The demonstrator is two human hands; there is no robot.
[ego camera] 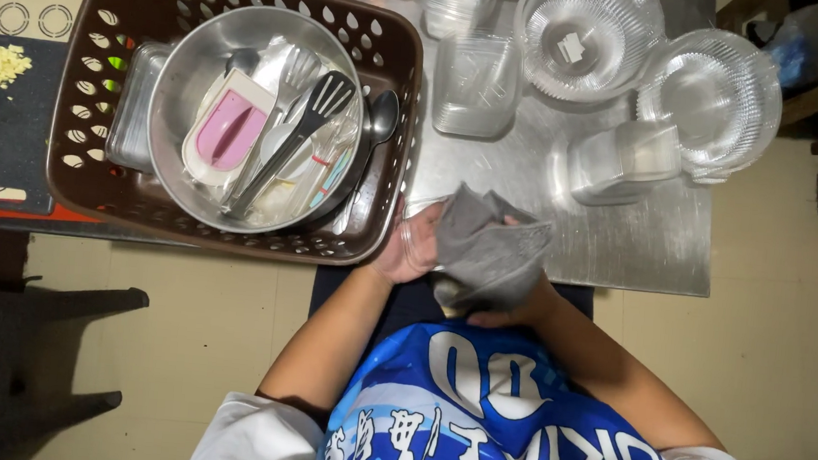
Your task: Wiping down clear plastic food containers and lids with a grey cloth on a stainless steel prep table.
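- A clear plastic container (420, 244) sits in my left hand (405, 249) at the near edge of the steel table (624, 249), just right of the brown basket (385, 50); its mouth looks turned toward my right side, though the cloth hides most of it.
- My left hand, the nearer one, is curled round the container's side, fingers closed on it.
- My right hand (511, 308) is bunched in a grey cloth (488, 252), gripping it and pressing it against the container; the fingers themselves are mostly hidden under the folds.
- Both hands meet just over the table's near edge, in front of my blue shirt (510, 426).
- The basket to the left carries a metal bowl (185, 82) with a pink-and-white holder (225, 130), a black slotted spatula (305, 127) and a spoon (379, 124).
- Toward the table's far edge stand clear ribbed bowls (588, 39) and square clear tubs (476, 83).
- Past the basket lies a dark cutting board (8, 136) with chopped pale bits (1, 64) at its far corner.
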